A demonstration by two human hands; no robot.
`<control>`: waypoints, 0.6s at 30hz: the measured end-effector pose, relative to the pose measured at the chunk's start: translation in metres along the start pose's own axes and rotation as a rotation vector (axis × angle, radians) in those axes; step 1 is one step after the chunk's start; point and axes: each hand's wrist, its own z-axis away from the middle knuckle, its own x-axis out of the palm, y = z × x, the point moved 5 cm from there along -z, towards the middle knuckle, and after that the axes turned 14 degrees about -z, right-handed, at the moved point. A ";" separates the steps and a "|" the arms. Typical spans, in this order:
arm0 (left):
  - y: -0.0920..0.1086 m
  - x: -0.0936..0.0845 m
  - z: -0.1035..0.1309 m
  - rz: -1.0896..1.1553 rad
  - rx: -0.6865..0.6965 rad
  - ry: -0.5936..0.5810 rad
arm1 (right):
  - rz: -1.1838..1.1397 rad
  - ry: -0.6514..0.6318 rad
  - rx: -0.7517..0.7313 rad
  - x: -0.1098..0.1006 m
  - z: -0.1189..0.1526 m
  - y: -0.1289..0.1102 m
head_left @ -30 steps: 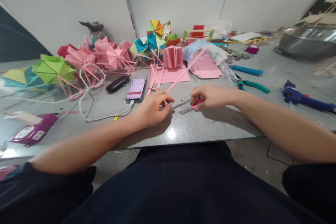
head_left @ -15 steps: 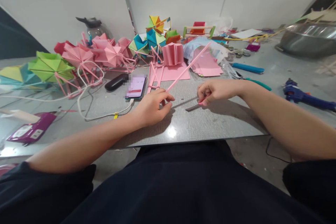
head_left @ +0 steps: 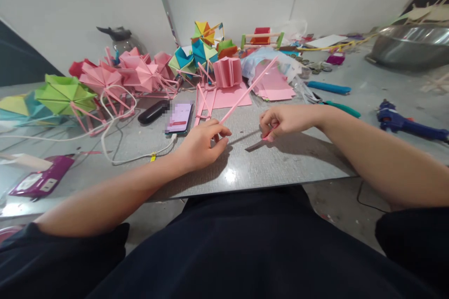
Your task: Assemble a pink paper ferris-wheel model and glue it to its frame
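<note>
Two things are being held: the right hand [head_left: 281, 121] is pinching a knife [head_left: 255, 146] pointing leftward; the left hand [head_left: 202, 144] is curling, apparently gripping the stick [head_left: 249, 89] slanting up beyond it. Slipping sideways, the knife could be nicking that hand.

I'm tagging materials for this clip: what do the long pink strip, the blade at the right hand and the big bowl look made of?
Strip: matte pink, perhaps rolled or folded paper; painted wood can't be ruled out.
Blade: probably metal, dull gray, thin and flat.
Bowl: most likely polished steel, given its mirror-like highlights.
</note>
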 end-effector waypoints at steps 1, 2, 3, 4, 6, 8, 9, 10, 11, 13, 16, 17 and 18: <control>0.000 0.000 0.000 0.002 0.005 0.003 | -0.005 -0.002 0.002 -0.001 0.001 0.001; 0.000 0.000 0.000 0.004 0.008 0.003 | -0.008 0.002 0.004 -0.002 0.001 0.001; 0.000 0.001 0.000 0.006 0.007 0.000 | -0.007 0.009 0.005 -0.002 0.001 0.001; -0.001 0.002 0.000 0.006 0.003 -0.002 | -0.003 0.017 0.004 -0.001 0.000 0.001; -0.001 0.003 0.000 0.006 -0.005 -0.005 | 0.008 0.030 0.006 0.001 -0.002 0.000; -0.001 0.003 0.000 0.000 -0.012 -0.005 | 0.014 0.045 0.013 0.004 -0.004 0.000; -0.001 0.003 0.000 -0.004 -0.013 -0.006 | 0.018 0.054 0.014 0.006 -0.005 0.000; -0.001 0.003 0.000 -0.008 -0.015 -0.010 | 0.023 0.064 0.012 0.007 -0.006 0.000; -0.001 0.003 0.000 -0.011 -0.015 -0.015 | 0.030 0.074 0.007 0.008 -0.007 -0.001; 0.000 0.003 0.000 -0.013 -0.011 -0.021 | 0.044 0.097 -0.006 0.009 -0.008 -0.002; 0.000 0.002 -0.001 -0.011 -0.004 -0.017 | 0.043 0.088 -0.011 0.008 -0.007 -0.002; 0.000 0.002 -0.001 -0.010 -0.004 -0.014 | 0.032 0.073 -0.006 0.007 -0.006 -0.001; 0.000 0.002 -0.001 -0.007 -0.004 -0.010 | 0.019 0.058 0.004 0.005 -0.004 0.000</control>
